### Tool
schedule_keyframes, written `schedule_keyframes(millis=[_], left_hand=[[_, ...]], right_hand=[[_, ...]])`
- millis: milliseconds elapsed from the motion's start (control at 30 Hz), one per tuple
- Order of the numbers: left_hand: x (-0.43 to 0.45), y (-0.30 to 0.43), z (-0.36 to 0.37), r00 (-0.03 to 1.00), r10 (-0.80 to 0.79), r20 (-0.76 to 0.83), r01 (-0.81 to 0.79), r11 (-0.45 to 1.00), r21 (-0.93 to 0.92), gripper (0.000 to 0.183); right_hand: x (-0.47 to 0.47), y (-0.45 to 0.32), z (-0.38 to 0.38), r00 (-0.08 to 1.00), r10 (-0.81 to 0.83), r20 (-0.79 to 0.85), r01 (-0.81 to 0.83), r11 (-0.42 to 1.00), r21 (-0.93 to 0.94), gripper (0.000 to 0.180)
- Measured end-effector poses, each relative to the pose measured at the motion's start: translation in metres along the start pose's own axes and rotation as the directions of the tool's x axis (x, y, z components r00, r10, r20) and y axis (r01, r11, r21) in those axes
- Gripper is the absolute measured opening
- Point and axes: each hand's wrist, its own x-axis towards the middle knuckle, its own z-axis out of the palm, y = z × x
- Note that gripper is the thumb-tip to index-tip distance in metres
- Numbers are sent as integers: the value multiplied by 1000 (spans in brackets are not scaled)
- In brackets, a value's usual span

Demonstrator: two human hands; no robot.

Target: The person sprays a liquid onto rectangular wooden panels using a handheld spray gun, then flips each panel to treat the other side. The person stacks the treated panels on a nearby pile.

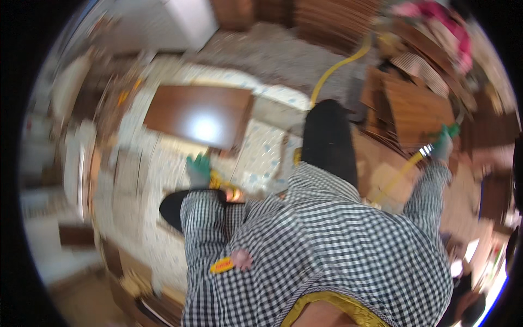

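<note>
My left hand (pixel 199 169), in a green and grey glove, is low near the front edge of a glossy brown wooden board (pixel 192 114); blur hides whether it touches the board, and its fingers look spread. On the right, my gloved right hand (pixel 443 143) is closed around what looks like the metal end fitting (pixel 425 150) of a yellow hose (pixel 402 173). The board lies on a white, blue-speckled surface (pixel 261 157). Beneath my left hand is a yellow object (pixel 218 180), too blurred to name.
Brown wood panels (pixel 419 110) lie in a heap at the right. Another stretch of yellow hose (pixel 339 65) crosses the grey floor (pixel 265 53) ahead. Stacked brown boards (pixel 331 20) stand at the top. At the far right bottom is part of a person (pixel 461 294).
</note>
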Motion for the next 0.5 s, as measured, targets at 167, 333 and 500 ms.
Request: schedule_keyframes(millis=[167,333,500], left_hand=[[-18,-7,60,957,-202,-206,192,979,-67,65],[-34,7,109,930,-333,-153,342,939,36,72],[-18,2,116,935,-287,-209,331,918,220,97]], right_hand=[[-107,-39,127,739,165,654,87,938,-334,38],[-233,8,263,-53,539,841,750,578,-323,44],[-253,47,329,215,628,748,927,110,-359,45]])
